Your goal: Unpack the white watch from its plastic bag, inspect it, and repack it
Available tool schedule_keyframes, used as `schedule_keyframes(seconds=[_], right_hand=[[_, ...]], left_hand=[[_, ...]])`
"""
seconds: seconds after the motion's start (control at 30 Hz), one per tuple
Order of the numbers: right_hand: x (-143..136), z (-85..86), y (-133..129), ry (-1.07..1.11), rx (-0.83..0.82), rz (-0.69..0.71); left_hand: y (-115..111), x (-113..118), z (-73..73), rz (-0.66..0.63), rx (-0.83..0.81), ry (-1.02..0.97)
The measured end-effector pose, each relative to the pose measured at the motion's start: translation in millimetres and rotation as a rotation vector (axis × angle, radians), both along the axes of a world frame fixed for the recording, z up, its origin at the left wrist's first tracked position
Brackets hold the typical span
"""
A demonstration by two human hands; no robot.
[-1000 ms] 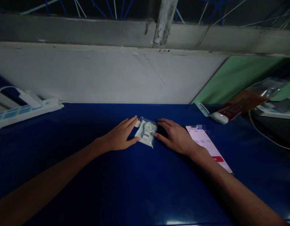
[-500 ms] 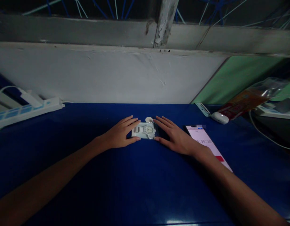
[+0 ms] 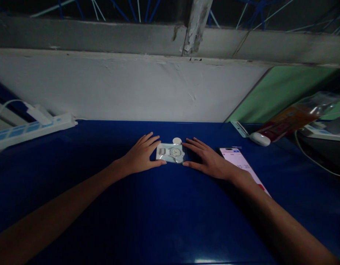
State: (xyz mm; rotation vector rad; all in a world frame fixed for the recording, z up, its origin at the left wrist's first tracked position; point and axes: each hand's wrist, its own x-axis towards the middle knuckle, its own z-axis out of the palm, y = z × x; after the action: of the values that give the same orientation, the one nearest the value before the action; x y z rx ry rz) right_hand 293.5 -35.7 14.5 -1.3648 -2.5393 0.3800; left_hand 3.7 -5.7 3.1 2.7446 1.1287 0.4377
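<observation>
- Two bare hands, the left hand point(image 3: 142, 154) and the right hand point(image 3: 212, 160), frame a clear packet point(image 3: 161, 151), the fingers of each spread wide and closed round nothing.
- On the left, the thumb tip lies at the packet's near edge and the index fingertip at its far corner; how firmly they press, one cannot tell.
- On the right, thumb and index tips stand at the other two corners — touching or barely short of it, the view does not settle which.
- Between them the packet lies flat on the desk point(image 3: 158, 217), a pale watch point(image 3: 175, 152) inside with its dial toward the right fingers. A white disc point(image 3: 176, 141) sits at the far edge.
- A second ago the packet lay aslant; it now runs crosswise before the person, the disc swung to the far side — a turn that looks finished, the packet seemingly squared up.
- Beside the right forearm point(image 3: 269, 209), which partly covers it, lies a lit phone point(image 3: 237, 158).
- Farther out: a white case point(image 3: 260, 139) rightward, a power strip point(image 3: 34, 129) leftward.
</observation>
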Motion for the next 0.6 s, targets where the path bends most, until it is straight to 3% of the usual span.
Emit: schedule_keyframes(seconds=[0.17, 0.4, 0.6], right_hand=[[-1.4, -1.0, -2.9, -0.013, 0.045, 0.016], [-9.0, -7.0, -10.2, -0.053, 0.154, -0.024], [-14.2, 7.7, -10.5, 0.141, 0.251, 0.088]], left_hand=[[0.3, -0.3, -3.8, -0.005, -0.001, -0.005], [-1.8, 1.1, 0.0, -0.169, 0.138, 0.020], [-1.9, 2.3, 5.8, -0.152, 0.099, -0.071]])
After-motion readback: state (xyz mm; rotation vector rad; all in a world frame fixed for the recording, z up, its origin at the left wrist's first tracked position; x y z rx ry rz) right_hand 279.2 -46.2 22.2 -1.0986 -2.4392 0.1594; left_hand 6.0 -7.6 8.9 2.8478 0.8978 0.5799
